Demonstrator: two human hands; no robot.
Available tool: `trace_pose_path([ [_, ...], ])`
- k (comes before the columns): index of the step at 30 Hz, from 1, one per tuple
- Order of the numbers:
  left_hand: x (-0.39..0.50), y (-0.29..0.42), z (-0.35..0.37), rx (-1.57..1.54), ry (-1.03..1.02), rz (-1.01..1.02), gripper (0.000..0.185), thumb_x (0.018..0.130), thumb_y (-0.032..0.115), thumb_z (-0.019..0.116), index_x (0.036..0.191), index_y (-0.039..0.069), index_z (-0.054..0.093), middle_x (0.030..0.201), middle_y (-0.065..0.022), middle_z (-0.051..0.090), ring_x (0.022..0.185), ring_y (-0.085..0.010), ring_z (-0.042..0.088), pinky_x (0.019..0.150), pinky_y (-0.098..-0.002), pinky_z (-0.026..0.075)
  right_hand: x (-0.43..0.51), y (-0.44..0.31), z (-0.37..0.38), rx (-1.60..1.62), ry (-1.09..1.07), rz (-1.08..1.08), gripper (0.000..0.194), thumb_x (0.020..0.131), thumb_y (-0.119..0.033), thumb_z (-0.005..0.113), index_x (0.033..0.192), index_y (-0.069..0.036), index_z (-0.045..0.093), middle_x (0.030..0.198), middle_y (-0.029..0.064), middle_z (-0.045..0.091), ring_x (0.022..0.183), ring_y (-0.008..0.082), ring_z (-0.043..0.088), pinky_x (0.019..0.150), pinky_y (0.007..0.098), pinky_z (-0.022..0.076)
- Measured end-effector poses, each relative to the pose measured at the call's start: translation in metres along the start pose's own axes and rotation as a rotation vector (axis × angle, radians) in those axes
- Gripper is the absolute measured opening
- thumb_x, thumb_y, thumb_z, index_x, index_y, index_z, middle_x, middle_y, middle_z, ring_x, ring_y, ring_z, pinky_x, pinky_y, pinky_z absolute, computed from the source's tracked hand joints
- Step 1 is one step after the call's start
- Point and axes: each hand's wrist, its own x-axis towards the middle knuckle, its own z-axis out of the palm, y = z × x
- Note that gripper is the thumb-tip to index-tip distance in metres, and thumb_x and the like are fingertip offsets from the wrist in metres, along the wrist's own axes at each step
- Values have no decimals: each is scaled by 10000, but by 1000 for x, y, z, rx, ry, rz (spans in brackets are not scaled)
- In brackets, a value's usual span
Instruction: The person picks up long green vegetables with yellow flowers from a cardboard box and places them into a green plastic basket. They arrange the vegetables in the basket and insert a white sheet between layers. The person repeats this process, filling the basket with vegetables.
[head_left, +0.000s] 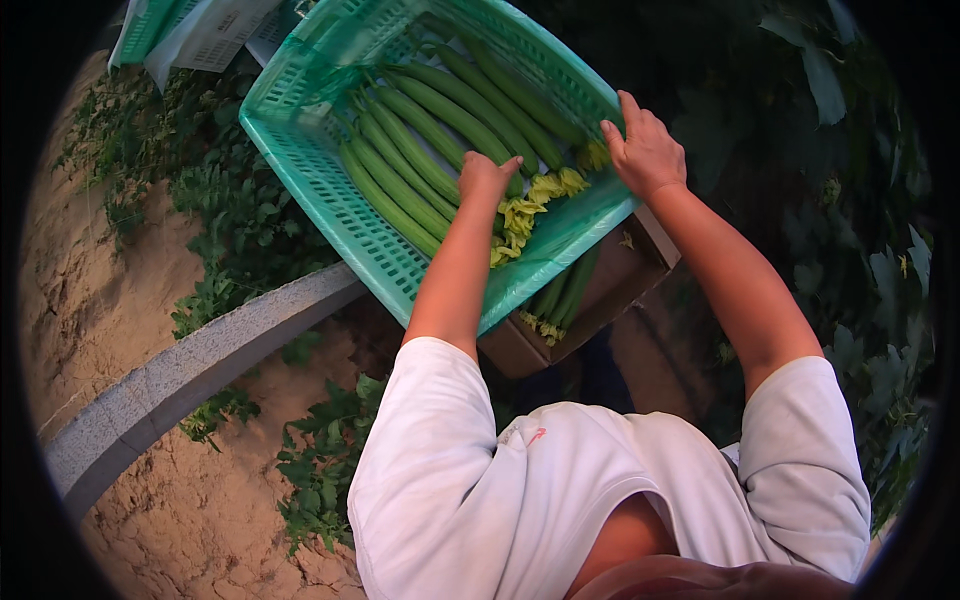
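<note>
A green plastic crate (360, 259) with a thin clear film over its rim and walls holds several long green loofah gourds (394, 155). They lie side by side, with yellow blossoms (519, 217) at their near ends. My left hand (484, 180) reaches into the crate and rests on the gourds near the blossoms; its fingertips are partly hidden, so a grip cannot be told. My right hand (646, 150) lies on the crate's right rim, thumb and fingers over the edge. Below the crate's near corner, more gourds (564, 296) lie in a brown cardboard box (525, 349).
A curved concrete beam (202, 352) runs from the lower left to beneath the crate. Bare soil (127, 300) and leafy plants (247, 217) are at the left. Another green crate with white film (210, 34) stands at the top left. Dark foliage (885, 360) lines the right.
</note>
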Motion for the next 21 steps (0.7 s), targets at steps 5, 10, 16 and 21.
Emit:
trace_pose_path([
  [5, 15, 3, 3, 9, -181, -37, 754, 686, 462, 778, 1132, -81, 504, 1071, -229, 631, 971, -348, 631, 807, -418, 510, 0, -1, -1, -3, -8, 3, 524, 927, -448, 443, 1355, -153, 384, 1074, 95, 577, 1052, 291, 550, 832, 443, 479],
  [10, 15, -5, 14, -136, -97, -99, 651, 697, 479, 756, 1024, -59, 590, 998, -222, 650, 901, -353, 642, 775, -431, 507, 0, -1, 0, -20, -12, 14, 540, 927, -458, 437, 1367, -150, 381, 1085, 94, 577, 1063, 291, 546, 846, 444, 472],
  [16, 7, -2, -4, -152, -77, -141, 587, 746, 439, 728, 1050, -44, 590, 1027, -208, 632, 915, -361, 615, 794, -457, 489, 1, -1, 1, -32, -5, 13, 552, 927, -467, 431, 1375, -151, 376, 1089, 95, 576, 1063, 290, 546, 848, 441, 472],
  [21, 6, -38, -21, -34, 256, 63, 485, 852, 331, 629, 1189, 5, 505, 1304, -202, 478, 1205, -361, 450, 981, -456, 390, 2, 0, 2, -39, 9, -16, 540, 925, -462, 441, 1360, -147, 385, 1085, 89, 575, 1052, 284, 550, 828, 437, 482],
])
